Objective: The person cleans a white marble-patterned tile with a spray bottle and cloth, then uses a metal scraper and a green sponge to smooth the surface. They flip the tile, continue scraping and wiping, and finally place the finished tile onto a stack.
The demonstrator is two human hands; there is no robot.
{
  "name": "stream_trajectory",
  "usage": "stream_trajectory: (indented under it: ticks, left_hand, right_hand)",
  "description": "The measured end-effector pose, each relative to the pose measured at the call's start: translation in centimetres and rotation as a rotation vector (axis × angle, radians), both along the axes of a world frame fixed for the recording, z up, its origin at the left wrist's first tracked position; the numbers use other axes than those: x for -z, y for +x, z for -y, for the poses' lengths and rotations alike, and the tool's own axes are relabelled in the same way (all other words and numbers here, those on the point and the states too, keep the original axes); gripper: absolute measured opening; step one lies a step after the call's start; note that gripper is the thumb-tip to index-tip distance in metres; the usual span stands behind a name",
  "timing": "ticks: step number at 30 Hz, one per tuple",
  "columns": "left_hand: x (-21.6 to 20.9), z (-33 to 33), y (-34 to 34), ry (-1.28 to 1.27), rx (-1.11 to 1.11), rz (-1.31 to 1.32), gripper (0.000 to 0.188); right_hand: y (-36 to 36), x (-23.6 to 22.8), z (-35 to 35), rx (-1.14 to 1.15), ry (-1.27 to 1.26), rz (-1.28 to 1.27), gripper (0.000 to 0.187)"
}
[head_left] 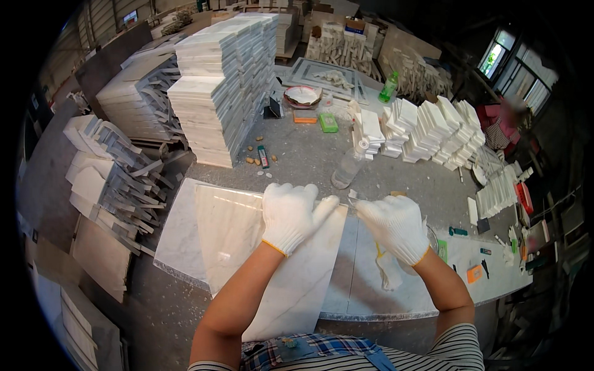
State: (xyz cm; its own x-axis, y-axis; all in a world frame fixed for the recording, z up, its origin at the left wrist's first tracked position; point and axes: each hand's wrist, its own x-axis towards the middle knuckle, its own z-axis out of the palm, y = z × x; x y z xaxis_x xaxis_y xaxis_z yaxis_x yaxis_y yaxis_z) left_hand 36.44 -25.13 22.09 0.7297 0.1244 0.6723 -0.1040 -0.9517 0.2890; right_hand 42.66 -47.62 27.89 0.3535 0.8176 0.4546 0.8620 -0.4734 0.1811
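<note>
A white knitted glove with a yellow cuff covers my left hand point(292, 213). It rests on the far edge of a polished white marble slab point(291, 278), fingers bent down over the edge and thumb stretched toward the right corner. My right hand point(396, 229), gloved the same way, is closed just beyond that corner. A small pale piece point(352, 196) shows at its fingertips; its kind is too small to tell. The slab lies tilted on a wider grey-white marble sheet point(176, 241). Just beyond both hands stands a clear plastic bottle point(348, 170).
Behind on the left rises a tall stack of marble tiles point(213, 93). Rows of white stone pieces point(427, 130) stand at the right. A green lighter-like item point(263, 157), a green packet point(328, 122) and a bowl point(302, 95) sit on the grey table. A person point(500, 123) is at the far right.
</note>
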Motion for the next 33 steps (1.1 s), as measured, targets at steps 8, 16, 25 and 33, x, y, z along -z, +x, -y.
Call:
stream_trajectory:
  ticks: [8,16,25,33]
  left_hand:
    - [0.2,0.1,0.2,0.018,0.0,0.014,0.038]
    - [0.2,0.0,0.1,0.028,0.003,0.032,0.035]
    - [-0.1,0.1,0.0,0.034,-0.014,-0.029,0.036]
    - [-0.1,0.1,0.1,0.021,-0.008,0.001,0.032]
  right_hand:
    - [0.6,0.8,-0.2,-0.049,0.039,0.017,0.005]
    - [0.9,1.1,-0.7,-0.062,0.146,0.062,0.008]
    - [1.4,1.0,-0.2,-0.051,0.009,-0.03,0.01]
    - [2.5,2.9,0.2,0.143,0.356,-0.559,0.016]
